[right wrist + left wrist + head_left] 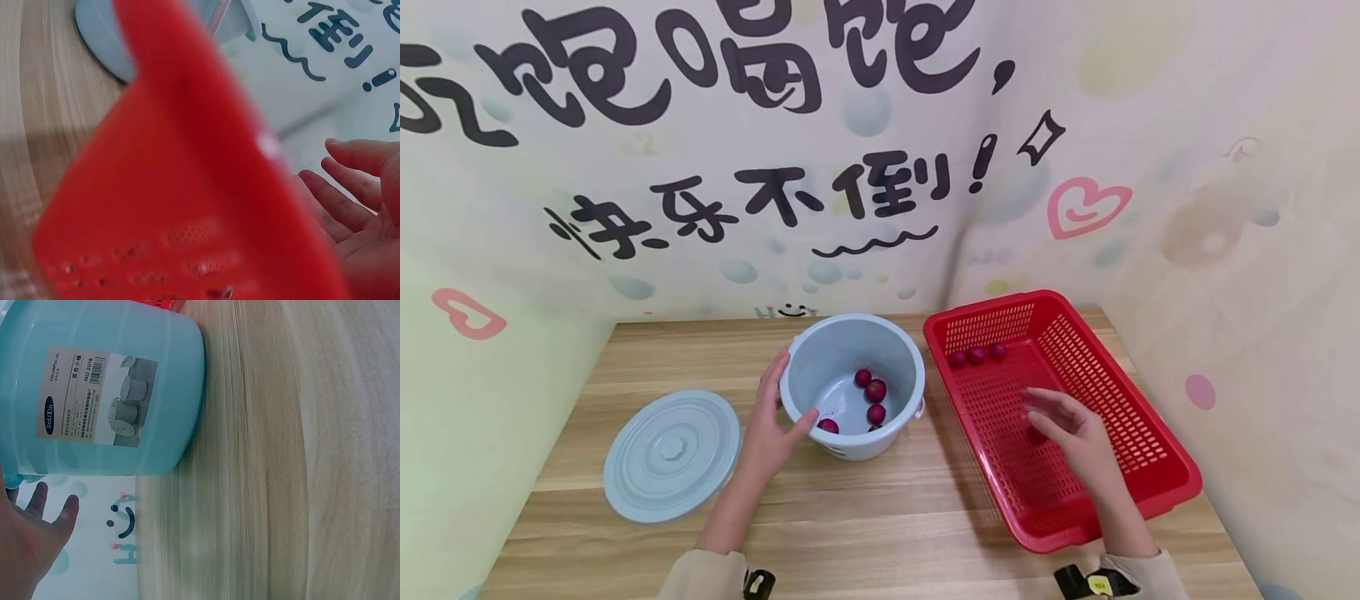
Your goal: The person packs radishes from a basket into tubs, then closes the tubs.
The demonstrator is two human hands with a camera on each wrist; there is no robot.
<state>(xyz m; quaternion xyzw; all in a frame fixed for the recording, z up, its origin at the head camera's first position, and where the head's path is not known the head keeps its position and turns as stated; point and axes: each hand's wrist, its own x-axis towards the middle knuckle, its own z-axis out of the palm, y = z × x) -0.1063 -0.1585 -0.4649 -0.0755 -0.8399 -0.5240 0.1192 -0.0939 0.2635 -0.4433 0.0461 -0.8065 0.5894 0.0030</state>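
Note:
My left hand (771,433) rests at the near left side of a pale blue bucket (812,367), its thumb over the rim and its fingers extended along the outside. Several dark red, round, plum-like fruits (876,390) lie on the bucket's floor. In the left wrist view, spread fingers (65,515) show beside the bucket's labelled wall (169,394). Over the red plastic basket (1000,492) hovers my right hand (1078,433), fingers loosely bent and thumb apart; the right wrist view shows the palm holding nothing. Beneath it a dark red round shape (1037,435) is partly hidden.
Three of the dark red fruits (976,355) sit in a row at the basket's far left corner. A round blue lid (655,487) lies on the wooden table (865,533) to the left. Printed cloth walls (880,275) rise behind and at both sides.

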